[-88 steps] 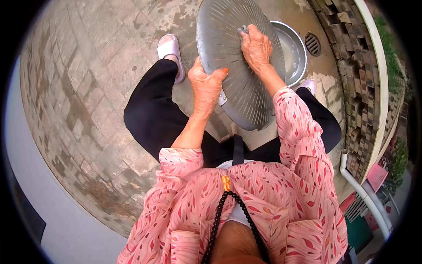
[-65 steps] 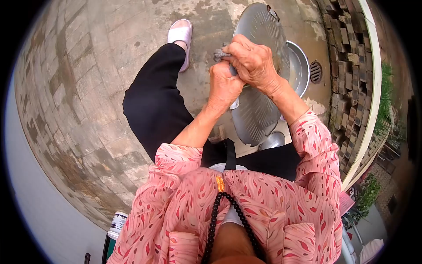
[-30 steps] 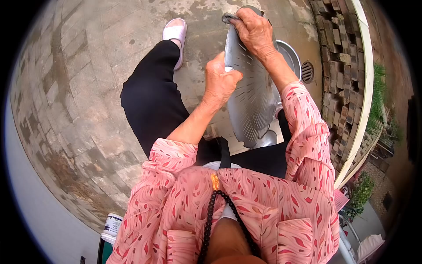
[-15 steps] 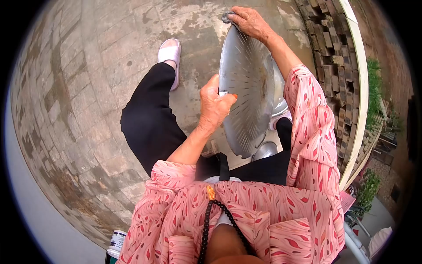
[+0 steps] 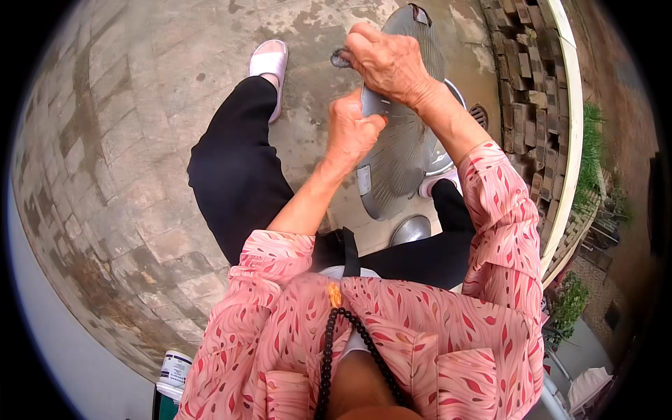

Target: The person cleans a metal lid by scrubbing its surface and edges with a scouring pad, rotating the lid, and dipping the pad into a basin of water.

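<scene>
A round grey metal steamer tray (image 5: 402, 157) with rows of narrow slots stands tilted on edge between the knees. My left hand (image 5: 352, 129) is closed around its near left rim, thumb over the inner face. Just above, my right hand (image 5: 395, 66) is closed on a grey steel wool scourer (image 5: 341, 58), which sticks out past the fingers beside the rim. The right hand hides part of the tray's upper edge. Small plates, perhaps handles, show at the tray's top and lower left rim.
Behind the tray, a shiny metal basin (image 5: 442, 159) is partly hidden. A domed metal piece (image 5: 411, 229) lies near the right leg. A drain grate (image 5: 479, 115) sits in wet paving beside stacked bricks (image 5: 521, 84). A white tub (image 5: 173, 369) stands at lower left.
The tray has turned, bringing a rim plate to its lower left and another to its top. My right hand has moved left and down with the scourer; my left hand has risen slightly.
</scene>
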`<action>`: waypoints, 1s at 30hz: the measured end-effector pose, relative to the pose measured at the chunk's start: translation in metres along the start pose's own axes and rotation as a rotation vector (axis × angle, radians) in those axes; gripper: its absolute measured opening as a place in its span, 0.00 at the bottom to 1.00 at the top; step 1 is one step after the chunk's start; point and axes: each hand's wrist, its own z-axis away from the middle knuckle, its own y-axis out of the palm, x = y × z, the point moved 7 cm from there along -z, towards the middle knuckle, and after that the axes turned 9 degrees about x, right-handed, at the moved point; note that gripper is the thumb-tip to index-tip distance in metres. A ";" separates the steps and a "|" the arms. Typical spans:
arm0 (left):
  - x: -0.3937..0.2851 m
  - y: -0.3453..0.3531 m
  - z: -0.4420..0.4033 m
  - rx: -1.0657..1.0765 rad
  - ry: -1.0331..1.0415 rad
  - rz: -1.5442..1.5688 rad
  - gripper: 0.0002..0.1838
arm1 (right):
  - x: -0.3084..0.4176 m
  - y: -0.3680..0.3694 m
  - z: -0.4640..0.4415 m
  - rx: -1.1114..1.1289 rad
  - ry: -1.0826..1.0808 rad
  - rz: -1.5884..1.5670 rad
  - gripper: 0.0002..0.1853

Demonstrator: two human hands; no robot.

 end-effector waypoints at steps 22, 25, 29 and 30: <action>-0.015 -0.007 0.004 -0.018 0.016 0.005 0.11 | -0.081 -0.011 0.044 -0.491 0.585 -0.646 0.07; -0.009 -0.006 0.003 -0.039 0.006 0.002 0.12 | -0.054 -0.005 0.052 -0.422 0.521 -0.415 0.07; -0.010 -0.006 0.004 -0.023 -0.036 -0.007 0.13 | -0.032 -0.018 0.046 -0.362 0.451 -0.418 0.09; -0.011 -0.007 0.004 -0.035 -0.032 0.000 0.13 | -0.027 -0.019 0.047 -0.354 0.397 -0.386 0.10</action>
